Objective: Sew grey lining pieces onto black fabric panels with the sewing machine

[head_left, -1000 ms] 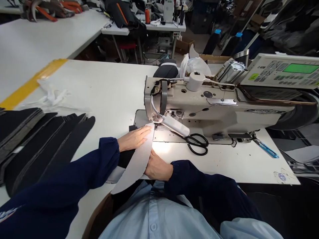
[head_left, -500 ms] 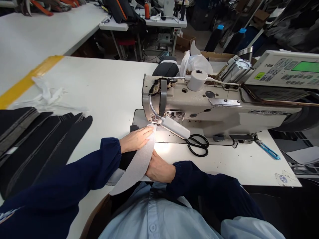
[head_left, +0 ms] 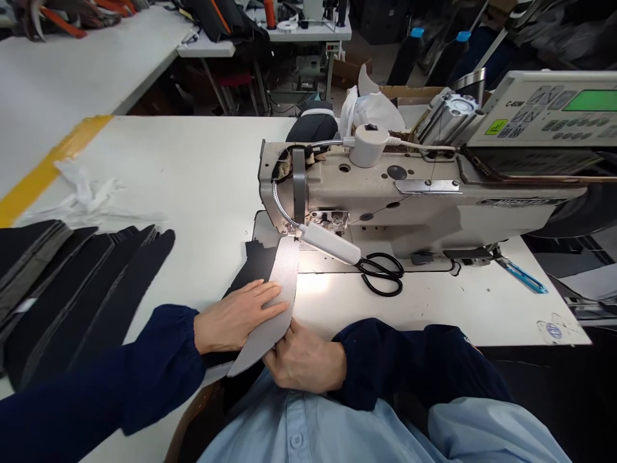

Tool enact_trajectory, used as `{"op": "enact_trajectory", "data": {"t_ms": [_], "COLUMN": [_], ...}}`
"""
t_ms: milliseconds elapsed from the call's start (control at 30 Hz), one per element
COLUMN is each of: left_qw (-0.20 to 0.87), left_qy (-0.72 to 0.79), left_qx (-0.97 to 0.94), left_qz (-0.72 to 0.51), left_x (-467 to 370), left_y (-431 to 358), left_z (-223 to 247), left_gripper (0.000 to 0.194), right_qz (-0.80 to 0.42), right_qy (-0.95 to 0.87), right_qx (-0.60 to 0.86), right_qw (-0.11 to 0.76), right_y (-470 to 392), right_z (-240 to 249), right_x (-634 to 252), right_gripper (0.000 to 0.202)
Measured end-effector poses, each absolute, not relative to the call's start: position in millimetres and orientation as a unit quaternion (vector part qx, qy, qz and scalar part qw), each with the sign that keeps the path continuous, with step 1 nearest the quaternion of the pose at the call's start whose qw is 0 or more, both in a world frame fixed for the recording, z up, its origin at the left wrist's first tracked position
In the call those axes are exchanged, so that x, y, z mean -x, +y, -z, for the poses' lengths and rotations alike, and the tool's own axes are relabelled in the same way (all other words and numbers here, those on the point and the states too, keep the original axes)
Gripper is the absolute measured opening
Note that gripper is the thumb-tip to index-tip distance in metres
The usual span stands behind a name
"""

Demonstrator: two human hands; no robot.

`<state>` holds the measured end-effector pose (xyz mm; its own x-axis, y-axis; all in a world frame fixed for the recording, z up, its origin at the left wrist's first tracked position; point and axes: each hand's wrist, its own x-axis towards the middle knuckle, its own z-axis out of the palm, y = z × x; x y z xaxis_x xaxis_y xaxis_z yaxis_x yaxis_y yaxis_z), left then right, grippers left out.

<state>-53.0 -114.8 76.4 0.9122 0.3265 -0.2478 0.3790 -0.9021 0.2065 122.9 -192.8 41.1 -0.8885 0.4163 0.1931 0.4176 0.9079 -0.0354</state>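
A light grey, mesh-textured fabric strip (head_left: 286, 270) runs from under the needle area of the sewing machine (head_left: 347, 183) toward my body. Beneath it lies a black fabric piece (head_left: 253, 267), showing on the left side. My left hand (head_left: 236, 315) lies flat over both fabrics, its fingers stretched across the grey strip. At the strip's right edge, nearer my body, my right hand (head_left: 308, 360) pinches the fabric with curled fingers. A small white lamp (head_left: 330, 243) lights the needle area, whose details are hard to make out.
Black-handled scissors (head_left: 382, 273) lie right of the fabric, their blades hidden beneath the lamp. Farther right is a blue cutter (head_left: 523, 276). Stacked black fabric pieces (head_left: 96, 283) and white scraps (head_left: 89, 190) occupy the left. A control panel (head_left: 554, 109) stands at upper right.
My left hand has slid back from the needle toward my body, uncovering the black fabric. My right hand has shifted slightly nearer me and now pinches the strip's edge. The view has turned a little.
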Motion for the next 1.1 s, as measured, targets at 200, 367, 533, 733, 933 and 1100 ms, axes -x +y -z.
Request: {"op": "enact_trajectory", "data": {"t_ms": [200,367,533,733,933,1100], "left_qw": [0.055,0.026,0.025,0.012,0.008,0.040], "left_qy": [0.203,0.217,0.223,0.241,0.268,0.260], "left_qx": [-0.972,-0.972,-0.971,-0.966,-0.960,-0.964], "left_qz": [0.106,0.086,0.085,0.091,0.075,0.043], "left_x": [50.5,50.5,44.1,37.3,29.5,26.3], "left_y": [-115.2,-100.4,-82.2,-63.3,-42.8,-32.1], "left_z": [-60.7,-46.9,-47.0,-44.8,-40.1,-46.6], "left_gripper": [0.035,0.033,0.032,0.033,0.032,0.026], "right_qz": [0.014,-0.003,-0.002,0.000,0.013,0.003], "right_qy": [-0.969,-0.964,-0.962,-0.952,-0.943,-0.935], "right_qx": [0.229,0.262,0.271,0.304,0.325,0.346], "right_qw": [0.092,0.054,0.029,0.035,0.074,0.079], "right_y": [-189.6,-174.5,-158.1,-141.3,-121.4,-107.3], "right_z": [-36.8,-33.8,-33.8,-19.8,-6.6,-2.1], "right_x": [-122.6,-125.4,-127.6,-130.9,-138.7,-141.6], "right_gripper": [0.023,0.019,0.020,0.024,0.024,0.024]}}
